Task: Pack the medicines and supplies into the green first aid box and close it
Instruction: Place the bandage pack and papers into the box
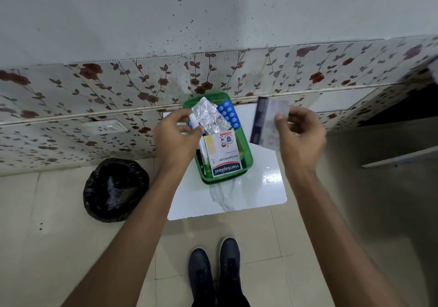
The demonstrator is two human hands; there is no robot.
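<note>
Head view. Centre of frame: open green plastic first aid box, rectangular with rounded corners, standing on a small glossy white table top set against the wall. The box holds one white Hansaplast plaster carton lying on top at its near end, one crumpled silver foil strip and one blue blister sheet of round tablets leaning out at its far end; items beneath are mostly hidden. No lid can be made out. Left hand, over the box's left side, pinches one small white tube-shaped item between thumb and fingers. Right hand, right of the box and above the table, pinches one blurred pale card or packet with a dark edge. Surroundings: cream floor tiles; floral-patterned wall tiles below a stained white wall; one black-lined bin, left of the table; two dark shoes, lower centre.
</note>
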